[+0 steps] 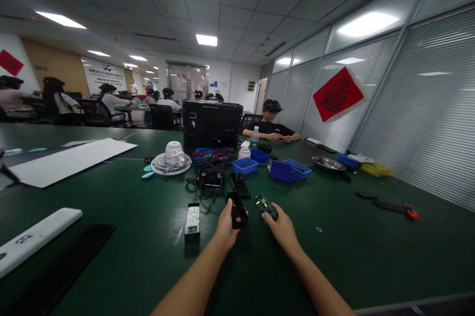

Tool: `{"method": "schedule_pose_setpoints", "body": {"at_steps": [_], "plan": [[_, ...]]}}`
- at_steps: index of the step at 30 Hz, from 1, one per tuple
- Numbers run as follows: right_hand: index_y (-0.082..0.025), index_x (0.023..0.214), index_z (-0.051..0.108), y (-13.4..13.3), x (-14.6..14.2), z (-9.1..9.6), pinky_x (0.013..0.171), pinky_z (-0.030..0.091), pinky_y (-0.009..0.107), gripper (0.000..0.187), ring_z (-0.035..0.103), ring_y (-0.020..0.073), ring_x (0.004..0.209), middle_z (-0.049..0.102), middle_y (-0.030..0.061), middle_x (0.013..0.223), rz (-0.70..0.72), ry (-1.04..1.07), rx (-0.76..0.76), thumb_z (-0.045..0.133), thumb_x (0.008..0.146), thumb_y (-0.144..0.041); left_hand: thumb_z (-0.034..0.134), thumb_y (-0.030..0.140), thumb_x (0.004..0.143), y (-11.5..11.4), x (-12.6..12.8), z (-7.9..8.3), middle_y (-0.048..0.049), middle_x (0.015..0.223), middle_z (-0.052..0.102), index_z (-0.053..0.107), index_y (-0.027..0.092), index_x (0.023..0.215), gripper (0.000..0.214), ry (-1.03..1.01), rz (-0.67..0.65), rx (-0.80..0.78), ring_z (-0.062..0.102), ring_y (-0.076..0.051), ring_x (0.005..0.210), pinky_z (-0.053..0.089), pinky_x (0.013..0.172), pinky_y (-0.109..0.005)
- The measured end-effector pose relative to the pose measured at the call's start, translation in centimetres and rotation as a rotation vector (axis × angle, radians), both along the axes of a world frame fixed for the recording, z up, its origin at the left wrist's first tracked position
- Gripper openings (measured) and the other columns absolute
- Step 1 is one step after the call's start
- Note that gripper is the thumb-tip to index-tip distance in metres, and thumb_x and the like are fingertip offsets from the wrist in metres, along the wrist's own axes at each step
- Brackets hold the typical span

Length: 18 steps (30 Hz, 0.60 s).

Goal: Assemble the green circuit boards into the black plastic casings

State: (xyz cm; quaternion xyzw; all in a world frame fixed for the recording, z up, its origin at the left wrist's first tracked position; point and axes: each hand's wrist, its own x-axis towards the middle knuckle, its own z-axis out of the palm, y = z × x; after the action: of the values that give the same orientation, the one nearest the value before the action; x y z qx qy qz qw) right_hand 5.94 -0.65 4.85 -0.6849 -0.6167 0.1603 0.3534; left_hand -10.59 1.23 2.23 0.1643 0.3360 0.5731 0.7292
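Observation:
My left hand (226, 227) is closed around a black plastic housing (237, 211), tilted with its hollow side partly facing me. To the right, my right hand (281, 224) pinches a green circuit board (265, 207) by its near edge, slightly above the table. The two pieces are apart. Left of my left hand lies a black box-shaped part (192, 222) with a pale inner face and a green strip at its near end. Just beyond the housing is another black part (239, 185), lying on the table.
Beyond my hands stand blue bins (245, 165), a black device with cables (211, 182), a white fan (172, 158) and a large black panel (212, 125). A metal pan (329, 163) and an orange-handled tool (411, 212) lie right. A co-worker (272, 125) sits across the green table (352, 266).

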Motion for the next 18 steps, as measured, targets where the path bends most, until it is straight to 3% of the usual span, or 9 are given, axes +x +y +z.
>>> {"method": "schedule_pose_setpoints", "body": {"at_steps": [4,7,10,18], "plan": [[-0.009,0.123,0.046,-1.2,-1.8,2.2,0.051,0.047,0.03,0.059,0.059,0.0189,0.051,0.065,0.004,0.065,0.1,0.266,0.057,0.046,0.077,-0.046,0.058,0.052,0.071,-0.5,0.1,0.4,-0.0069,0.083,0.065,0.052,0.018,0.094,0.042,0.02,-0.006,0.041,0.064,-0.018,0.073,0.049,0.064,-0.029],[-0.011,0.12,0.049,-1.6,-3.5,2.8,0.067,0.05,0.033,0.055,0.064,0.0219,0.073,0.067,0.0089,0.085,0.146,0.285,0.195,0.05,0.075,-0.043,0.061,0.051,0.069,-0.9,0.2,0.7,-0.0065,0.084,0.066,0.054,0.019,0.095,0.042,0.038,-0.018,0.055,0.064,-0.018,0.075,0.048,0.065,-0.029],[-0.014,0.121,0.049,-1.5,-4.8,1.9,0.083,0.047,0.036,0.052,0.059,0.0233,0.096,0.062,0.0114,0.108,0.184,0.251,0.251,0.051,0.075,-0.038,0.063,0.049,0.068,-0.9,0.2,0.4,-0.0066,0.087,0.067,0.056,0.019,0.097,0.043,0.027,-0.015,0.084,0.063,-0.018,0.077,0.047,0.067,-0.028],[-0.015,0.126,0.043,-1.0,-6.4,-0.7,0.087,0.043,0.04,0.051,0.053,0.0243,0.1,0.059,0.0118,0.108,0.155,-0.017,0.389,0.047,0.079,-0.034,0.063,0.043,0.071,-0.8,0.3,0.0,-0.0103,0.1,0.065,0.059,0.016,0.101,0.04,-0.048,-0.02,0.198,0.06,-0.02,0.095,0.047,0.079,-0.028]]}}
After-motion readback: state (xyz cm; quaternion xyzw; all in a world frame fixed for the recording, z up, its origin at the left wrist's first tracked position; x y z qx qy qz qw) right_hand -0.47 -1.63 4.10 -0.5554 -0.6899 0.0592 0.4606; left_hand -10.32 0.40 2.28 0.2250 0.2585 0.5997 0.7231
